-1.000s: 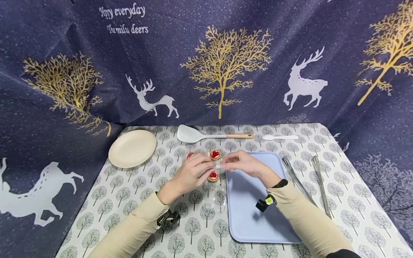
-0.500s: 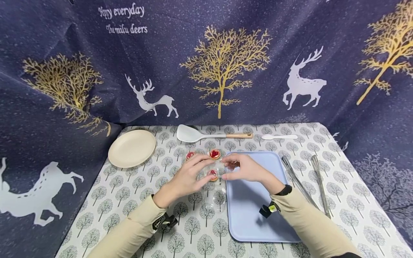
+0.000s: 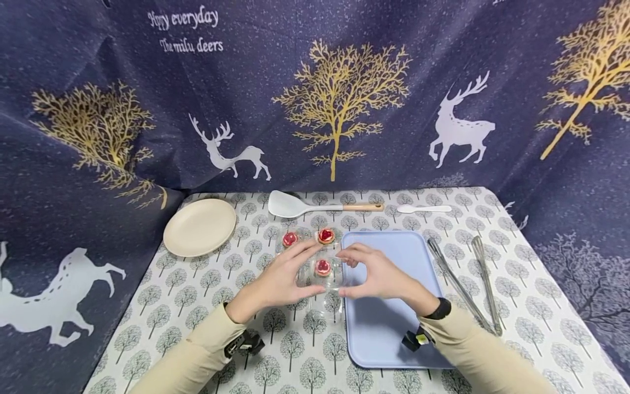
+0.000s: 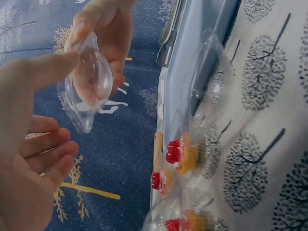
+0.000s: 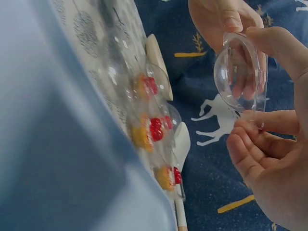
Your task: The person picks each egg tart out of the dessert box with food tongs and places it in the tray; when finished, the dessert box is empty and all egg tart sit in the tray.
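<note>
Both hands hold a clear plastic dome lid (image 4: pixel 91 82) between them, above the table. My left hand (image 3: pixel 285 279) grips its left side, thumb toward me and fingers on the far edge. From the right, my right hand (image 3: pixel 376 272) pinches the rim, its thumb (image 5: pixel 274 41) at one end and fingertips at the other. Behind the lid in the head view sits a small tart (image 3: pixel 322 267) with a red top. Two more red-topped tarts, one at the back (image 3: pixel 326 236) and one further left (image 3: pixel 290 239), sit in clear plastic packaging.
A blue tray (image 3: pixel 384 350) lies to the right, with metal tongs (image 3: pixel 458 282) and a whisk-like metal utensil (image 3: pixel 486 284) beyond it. At the back are a cream plate (image 3: pixel 199 227), a spatula (image 3: pixel 325 208) and a white spoon (image 3: pixel 424 209). A clear plastic tray (image 3: pixel 325 306) lies nearest me.
Both thumbs have come toward me, spreading away from the fingers around the lid. The lid, pinched narrowly before, now shows broader over the front tart. The tarts stay put.
</note>
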`<state>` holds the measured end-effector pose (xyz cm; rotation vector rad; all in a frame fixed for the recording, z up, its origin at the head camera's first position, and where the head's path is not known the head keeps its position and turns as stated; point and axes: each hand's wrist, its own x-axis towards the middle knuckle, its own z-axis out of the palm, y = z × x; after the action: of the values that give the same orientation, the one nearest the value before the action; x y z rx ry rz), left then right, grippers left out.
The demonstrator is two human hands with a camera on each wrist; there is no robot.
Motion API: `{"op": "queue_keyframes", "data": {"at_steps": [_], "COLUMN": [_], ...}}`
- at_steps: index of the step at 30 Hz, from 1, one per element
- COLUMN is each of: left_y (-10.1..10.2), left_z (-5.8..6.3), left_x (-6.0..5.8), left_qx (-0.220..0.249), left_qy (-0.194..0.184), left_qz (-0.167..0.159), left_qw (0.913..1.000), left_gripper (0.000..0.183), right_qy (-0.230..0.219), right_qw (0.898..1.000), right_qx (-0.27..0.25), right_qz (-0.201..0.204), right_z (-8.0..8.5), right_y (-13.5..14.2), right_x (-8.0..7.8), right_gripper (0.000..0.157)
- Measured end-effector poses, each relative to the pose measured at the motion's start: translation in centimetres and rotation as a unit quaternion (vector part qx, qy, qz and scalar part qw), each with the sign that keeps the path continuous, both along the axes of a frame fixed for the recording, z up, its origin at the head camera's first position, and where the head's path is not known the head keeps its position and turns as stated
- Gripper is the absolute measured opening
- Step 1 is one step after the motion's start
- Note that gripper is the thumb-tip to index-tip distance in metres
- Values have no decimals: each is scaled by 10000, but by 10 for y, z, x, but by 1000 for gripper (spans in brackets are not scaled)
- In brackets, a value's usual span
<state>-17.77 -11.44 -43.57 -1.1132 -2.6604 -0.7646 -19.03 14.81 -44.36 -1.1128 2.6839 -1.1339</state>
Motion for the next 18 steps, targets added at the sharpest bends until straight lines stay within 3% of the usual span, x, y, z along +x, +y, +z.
{"op": "queue_keyframes", "data": {"at_steps": [5, 18], "left_y": [-2, -1], "left_z": [-3, -7], "left_x": [5, 17], "left_qx": [-340, -838], "left_qy": [-523, -975], "left_qz": [50, -250], "left_qw": [9980, 9914], "left_gripper": [91, 98], "right_qy": [352, 1100], "right_qw": [9993, 9933], "right_qx": [58, 128], "right_qz": [123, 341], "right_z": [-5, -17], "right_y": [0, -1], "right_x": [12, 33], "right_gripper": [78, 84]}}
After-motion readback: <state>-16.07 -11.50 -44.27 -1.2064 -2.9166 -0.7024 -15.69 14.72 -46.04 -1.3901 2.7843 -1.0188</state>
